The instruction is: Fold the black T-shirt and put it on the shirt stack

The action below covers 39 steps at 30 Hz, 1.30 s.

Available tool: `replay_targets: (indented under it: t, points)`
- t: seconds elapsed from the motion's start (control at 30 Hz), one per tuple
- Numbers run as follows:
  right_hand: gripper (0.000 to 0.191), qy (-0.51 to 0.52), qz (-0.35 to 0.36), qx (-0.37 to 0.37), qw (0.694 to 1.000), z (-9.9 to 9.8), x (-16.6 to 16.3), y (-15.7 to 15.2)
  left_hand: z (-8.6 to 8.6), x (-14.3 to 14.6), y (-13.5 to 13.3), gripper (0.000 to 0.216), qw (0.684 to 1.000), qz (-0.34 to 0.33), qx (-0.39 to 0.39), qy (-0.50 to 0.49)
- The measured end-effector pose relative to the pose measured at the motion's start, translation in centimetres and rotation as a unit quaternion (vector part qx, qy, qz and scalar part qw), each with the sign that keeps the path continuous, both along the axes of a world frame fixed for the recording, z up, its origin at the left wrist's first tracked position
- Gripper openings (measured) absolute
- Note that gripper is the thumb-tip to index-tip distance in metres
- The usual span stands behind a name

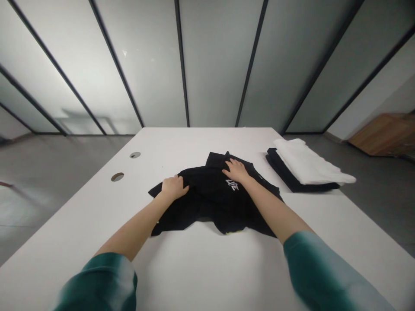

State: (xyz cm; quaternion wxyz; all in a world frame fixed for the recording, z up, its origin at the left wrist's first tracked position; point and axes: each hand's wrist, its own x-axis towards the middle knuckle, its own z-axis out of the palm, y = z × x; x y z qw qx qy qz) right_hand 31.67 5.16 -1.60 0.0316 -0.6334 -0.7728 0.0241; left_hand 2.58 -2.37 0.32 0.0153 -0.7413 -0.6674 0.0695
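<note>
A black T-shirt (207, 203) with white lettering lies crumpled in the middle of the white table (194, 268). My left hand (173, 186) is closed on a fold of the shirt at its left side. My right hand (236, 170) rests on the shirt's far part, fingers curled onto the cloth, just beyond the white lettering. Both forearms reach across the shirt, with teal sleeves near the camera.
A folded white garment (308, 164) lies on a folded black garment (288, 175) at the table's right side. Two round cable holes (117, 176) sit at the left of the tabletop. Frosted glass panels stand behind the table.
</note>
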Motion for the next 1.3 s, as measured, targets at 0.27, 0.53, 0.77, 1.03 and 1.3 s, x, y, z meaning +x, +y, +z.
replay_targets:
  t: [0.27, 0.53, 0.77, 1.03, 1.3]
  points:
    - [0.060, -0.010, 0.032, 0.027, 0.999, 1.1, -2.3, -12.8, -0.2, 4.4, 2.4, 0.064, 0.962, -0.253, 0.040, -0.092]
    - [0.051, -0.056, 0.126, 0.030, 0.990, -2.4, 1.9, -15.1, -2.3, 5.3, 4.1, 0.072, 0.979, -0.180, -0.074, -0.069]
    - [0.051, -0.097, -0.045, 0.075, 0.991, -1.0, 6.1, -5.7, 0.9, 5.8, 1.4, 0.080, 0.993, -0.076, -0.089, -0.016]
    - [0.056, 0.014, -0.098, 0.038, 0.994, -1.0, 3.7, -5.5, 1.6, 6.1, 1.9, 0.049, 0.978, -0.168, 0.017, -0.125]
    - [0.073, 0.054, -0.010, 0.052, 0.997, -4.3, 7.5, -8.3, -3.7, 3.1, 5.7, 0.080, 0.996, 0.005, -0.021, -0.084]
